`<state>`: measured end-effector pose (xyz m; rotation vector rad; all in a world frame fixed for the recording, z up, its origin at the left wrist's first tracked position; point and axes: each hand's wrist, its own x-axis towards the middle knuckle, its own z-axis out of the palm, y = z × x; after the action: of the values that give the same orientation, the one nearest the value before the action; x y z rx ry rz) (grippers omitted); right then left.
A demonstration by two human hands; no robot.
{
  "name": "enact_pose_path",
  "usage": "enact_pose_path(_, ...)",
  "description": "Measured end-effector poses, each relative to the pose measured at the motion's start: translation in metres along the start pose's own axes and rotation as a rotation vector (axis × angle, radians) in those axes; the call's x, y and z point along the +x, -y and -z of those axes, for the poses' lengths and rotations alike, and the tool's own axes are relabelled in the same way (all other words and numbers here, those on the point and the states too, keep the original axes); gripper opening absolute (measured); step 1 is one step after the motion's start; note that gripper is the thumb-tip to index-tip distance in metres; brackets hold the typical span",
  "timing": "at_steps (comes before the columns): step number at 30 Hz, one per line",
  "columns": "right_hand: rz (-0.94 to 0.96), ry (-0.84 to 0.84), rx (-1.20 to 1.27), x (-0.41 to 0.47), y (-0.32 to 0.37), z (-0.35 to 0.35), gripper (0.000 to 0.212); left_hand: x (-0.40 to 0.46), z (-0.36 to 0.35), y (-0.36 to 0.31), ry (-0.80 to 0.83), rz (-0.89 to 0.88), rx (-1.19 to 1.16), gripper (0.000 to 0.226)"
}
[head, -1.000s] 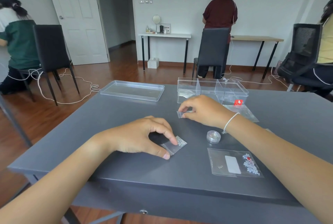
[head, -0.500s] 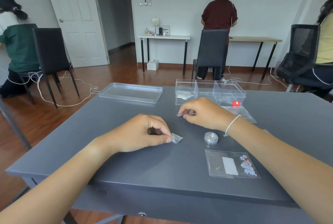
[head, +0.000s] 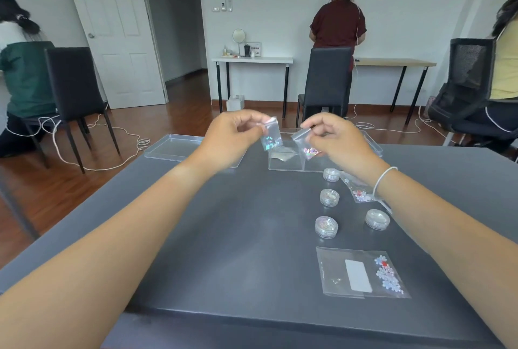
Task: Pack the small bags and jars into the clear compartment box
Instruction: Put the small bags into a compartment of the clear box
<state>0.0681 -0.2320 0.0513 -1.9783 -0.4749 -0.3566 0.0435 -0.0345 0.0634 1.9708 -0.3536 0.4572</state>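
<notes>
Both hands are hanging raised above the far half of the dark grey table (head: 252, 236), each pinching a small clear zip bag by its top edge. The left hand (head: 232, 138) is closing thumb and forefinger on a bag of iridescent blue-green sequins (head: 270, 138), which is dangling upright below the fingertips. The right hand (head: 333, 138) is gripping a bag of pink sequins (head: 307, 144) that is tilting down toward the left, its contents gathering in the lower corner. The two bags are hanging just beside each other without touching.

Behind and below them the clear compartment box (head: 286, 163) is sitting open at the table's far edge, largely hidden by the hands; something pale and flat is lying in its left compartment, too faint to identify. The box's clear lid (head: 171, 146) is lying flat to its left.

Four small round clear jars are standing on the table to the right of centre: one (head: 331, 174) just in front of the box, a second (head: 329, 197) nearer, a third (head: 326, 227) nearer still, and a fourth (head: 377, 219) to the right of the third. A bag with snowflake pieces (head: 357, 191) is lying partly under the right wrist, and a larger flat bag with a white label (head: 361, 275) is lying nearest the table's front edge.
</notes>
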Motion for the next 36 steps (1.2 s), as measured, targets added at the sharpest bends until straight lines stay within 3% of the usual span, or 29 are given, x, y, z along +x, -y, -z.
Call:
enact_pose_path(6, -0.034, -0.089, 0.089, 0.013, 0.0, 0.006, 0.026, 0.043, -0.018, 0.011, -0.015, 0.042, 0.054, 0.02)
enact_pose_path(23, -0.045, -0.159, 0.133, 0.035, -0.012, 0.0, 0.025, 0.075, -0.043, 0.035, 0.246, 0.177, 0.296, 0.014)
enact_pose_path(30, -0.065, -0.172, 0.068, 0.038, -0.017, -0.002, 0.026, 0.074, -0.045, 0.04, 0.232, 0.128, 0.37, 0.02)
enact_pose_path(36, -0.072, -0.164, -0.005, 0.042, -0.021, -0.009, 0.019, 0.064, -0.039, 0.049, 0.048, 0.059, 0.317, 0.022)
